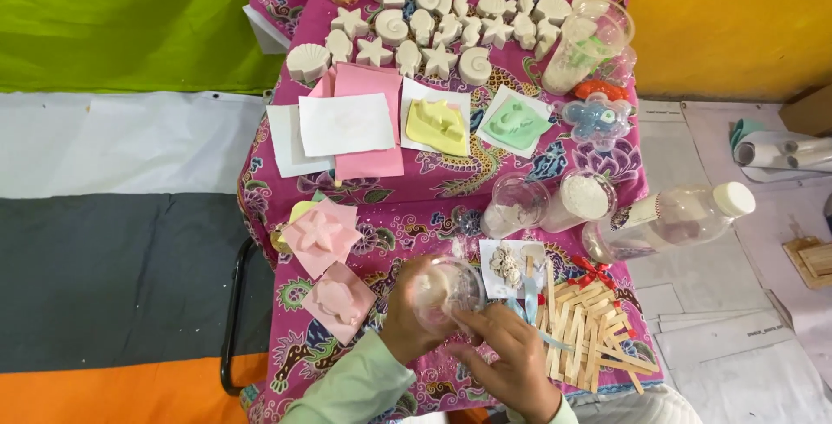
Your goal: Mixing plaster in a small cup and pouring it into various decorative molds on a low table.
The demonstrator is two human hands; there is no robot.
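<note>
My left hand grips a clear plastic cup from the left, over the pink patterned tablecloth. My right hand touches the cup's lower right rim with its fingers curled; whether it holds anything small is hidden. Both sleeves are pale green. Just right of the cup lies a small white card with a brownish shell piece and a pile of wooden sticks.
White plaster shells and stars fill the table's far end. Paper sheets, yellow, green and pink moulds lie in the middle. Cups of white powder, a lying plastic bottle and a clear cup stand at right.
</note>
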